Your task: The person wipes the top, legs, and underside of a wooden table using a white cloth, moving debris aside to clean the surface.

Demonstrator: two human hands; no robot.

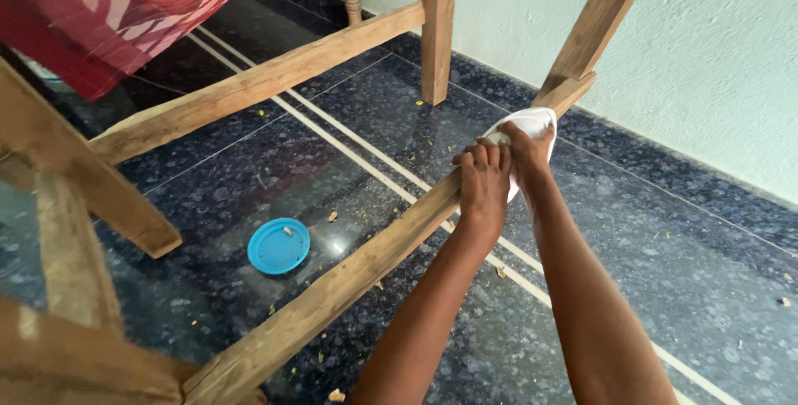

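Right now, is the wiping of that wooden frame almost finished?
Hard to tell what is already clean: the wooden bar looks much the same all along. In hand: the left hand grips the bar while the right hand presses a white cloth at its far end. Left over: crumbs and a blue lid on the dark floor.

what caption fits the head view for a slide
Left hand grips a wooden beam while right hand presses a white cloth on it.
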